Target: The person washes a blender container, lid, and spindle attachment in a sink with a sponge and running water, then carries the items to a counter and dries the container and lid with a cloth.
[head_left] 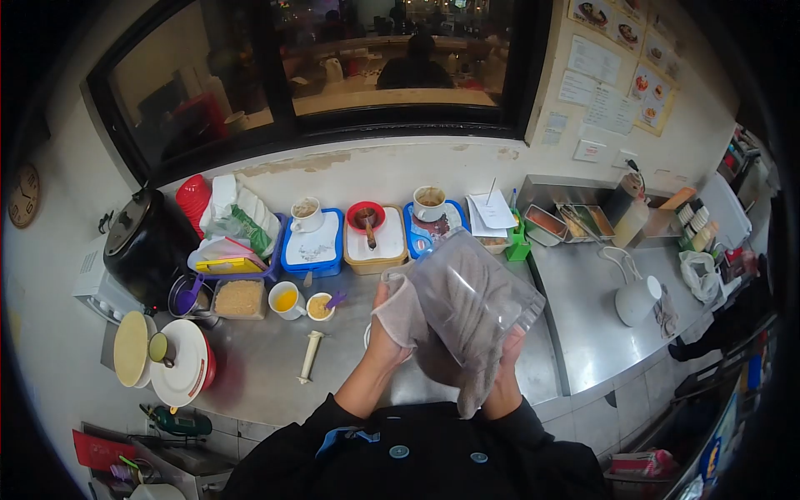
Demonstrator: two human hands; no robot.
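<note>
A clear plastic container (435, 271), tilted, is up in front of my body above the steel counter. A grey-brown cloth (477, 371) runs in and around it and hangs down from its lower side. My left hand (385, 343) is closed on a part of the cloth at the container's left side, its fingers mostly covered by the fabric. At the lower right edge my right hand (507, 362) grips the container, with cloth beside the palm. The fingers of my right hand are partly hidden behind cloth and plastic.
Lidded tubs (312, 250) line the wall, topped with cups. A white mug (287, 301), a container of brown crumbs (239, 298) and a white-handled tool (311, 357) lie to the left. Farther right are a white kettle (638, 300) and metal trays (546, 225).
</note>
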